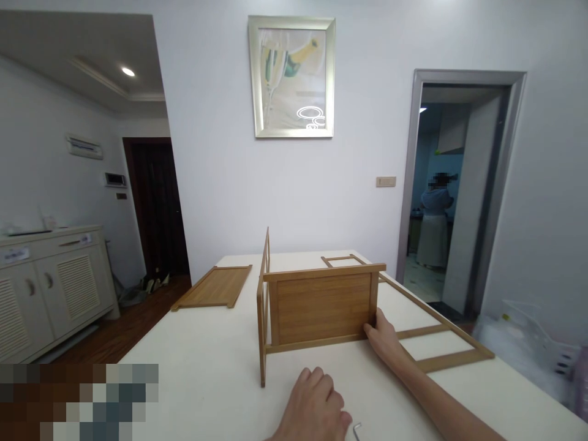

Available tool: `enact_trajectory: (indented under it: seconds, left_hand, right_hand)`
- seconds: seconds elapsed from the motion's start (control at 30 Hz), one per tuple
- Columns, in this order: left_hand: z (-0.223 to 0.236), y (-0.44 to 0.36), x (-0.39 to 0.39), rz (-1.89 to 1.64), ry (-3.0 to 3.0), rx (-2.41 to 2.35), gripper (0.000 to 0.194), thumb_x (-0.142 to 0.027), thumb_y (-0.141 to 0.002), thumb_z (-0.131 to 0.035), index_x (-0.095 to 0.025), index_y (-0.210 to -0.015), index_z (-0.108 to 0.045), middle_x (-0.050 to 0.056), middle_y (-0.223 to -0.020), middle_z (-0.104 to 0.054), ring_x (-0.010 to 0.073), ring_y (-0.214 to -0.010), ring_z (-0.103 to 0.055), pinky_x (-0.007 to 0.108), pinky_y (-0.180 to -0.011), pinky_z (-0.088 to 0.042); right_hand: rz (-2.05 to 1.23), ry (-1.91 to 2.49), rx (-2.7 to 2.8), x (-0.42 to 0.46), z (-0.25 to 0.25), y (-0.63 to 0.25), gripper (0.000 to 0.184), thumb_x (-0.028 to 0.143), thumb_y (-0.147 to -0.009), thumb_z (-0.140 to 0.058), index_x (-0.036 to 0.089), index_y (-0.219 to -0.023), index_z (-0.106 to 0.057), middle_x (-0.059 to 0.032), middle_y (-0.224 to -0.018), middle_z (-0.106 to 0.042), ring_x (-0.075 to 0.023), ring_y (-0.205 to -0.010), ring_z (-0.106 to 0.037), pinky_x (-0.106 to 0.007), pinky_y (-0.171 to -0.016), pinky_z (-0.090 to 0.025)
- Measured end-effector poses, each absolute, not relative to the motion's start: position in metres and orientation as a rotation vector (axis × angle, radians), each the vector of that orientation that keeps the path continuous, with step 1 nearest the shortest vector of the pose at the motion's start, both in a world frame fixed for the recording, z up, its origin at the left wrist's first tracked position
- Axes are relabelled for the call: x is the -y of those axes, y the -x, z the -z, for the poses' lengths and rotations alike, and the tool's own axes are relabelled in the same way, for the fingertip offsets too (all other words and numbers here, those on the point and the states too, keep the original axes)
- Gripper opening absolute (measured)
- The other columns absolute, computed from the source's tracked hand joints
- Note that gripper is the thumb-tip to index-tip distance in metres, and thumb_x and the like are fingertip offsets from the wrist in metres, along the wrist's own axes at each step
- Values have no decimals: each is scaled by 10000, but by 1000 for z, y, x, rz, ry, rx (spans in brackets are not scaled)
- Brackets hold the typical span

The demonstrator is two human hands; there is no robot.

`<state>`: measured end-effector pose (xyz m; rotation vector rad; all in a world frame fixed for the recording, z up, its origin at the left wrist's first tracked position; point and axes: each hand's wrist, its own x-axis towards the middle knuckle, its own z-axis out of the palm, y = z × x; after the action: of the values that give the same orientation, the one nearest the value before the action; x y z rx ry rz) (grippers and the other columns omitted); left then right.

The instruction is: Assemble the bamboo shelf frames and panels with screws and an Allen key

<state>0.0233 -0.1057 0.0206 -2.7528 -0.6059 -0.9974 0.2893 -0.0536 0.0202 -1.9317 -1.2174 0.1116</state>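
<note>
A bamboo shelf panel [323, 306] stands on edge on the white table [206, 361], joined at its left end to an upright side frame [263, 306]. My right hand [384, 339] grips the panel's lower right corner, thumb against its face. My left hand [314, 404] rests on the table in front of the panel, fingers curled under; what they hold, if anything, is hidden. A small metal hex key [357, 430] lies just right of that hand. A second ladder-like side frame [427, 331] lies flat on the table behind my right hand.
Another bamboo shelf panel [214, 286] lies flat at the table's far left corner. A white cabinet [50, 282] stands by the left wall. A person [434, 223] stands in the room beyond the doorway at right. Clear plastic packaging [528, 334] sits at the right.
</note>
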Motion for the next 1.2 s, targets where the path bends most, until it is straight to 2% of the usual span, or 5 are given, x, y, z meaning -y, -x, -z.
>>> enact_trajectory:
  seconds: [0.27, 0.63, 0.9, 1.07, 1.2]
  left_hand:
    - [-21, -70, 99, 272, 3328, 1039, 323, -324, -695, -598, -119, -914, -718, 229, -893, -672, 349, -917, -556, 509, -821, -411]
    - [-2, -97, 93, 268, 3317, 1274, 368, -170, -700, -496, -53, -992, -687, 291, -955, -639, 369, -974, -536, 535, -838, -398]
    - [-65, -23, 103, 419, 3509, 1445, 270, -173, -765, -485, -156, -989, -635, 152, -899, -712, 248, -783, -627, 358, -688, -467]
    - [-98, 61, 92, 861, 3763, 1773, 282, -220, -715, -539, -184, -970, -657, -4, -644, -656, 121, -505, -543, 231, -474, -395]
    - [-111, 124, 62, 1233, 3768, 1949, 185, -274, -671, -613, -131, -781, -655, 19, -628, -655, 94, -455, -517, 225, -444, -416]
  right_hand:
    - [-100, 1912, 1238, 57, -23, -288, 320, 179, -707, -430, 200, -1022, -477, -46, -880, -641, -223, -822, -598, -308, -726, -433]
    - [-103, 1920, 1253, 56, -27, -288, 393, 226, -699, -418, 174, -1082, -491, -73, -928, -661, -246, -884, -617, -333, -787, -448]
    - [-102, 1958, 1259, 54, -26, -292, 331, 246, -723, -432, 200, -1044, -499, -60, -900, -671, -252, -871, -640, -328, -769, -461]
    - [-113, 1974, 1263, 51, -23, -294, 301, 245, -733, -430, 201, -1027, -477, -70, -896, -670, -262, -881, -640, -328, -765, -465]
    - [-93, 1977, 1257, 49, -22, -295, 299, 244, -725, -435, 209, -1018, -486, -70, -911, -675, -259, -885, -645, -321, -768, -467]
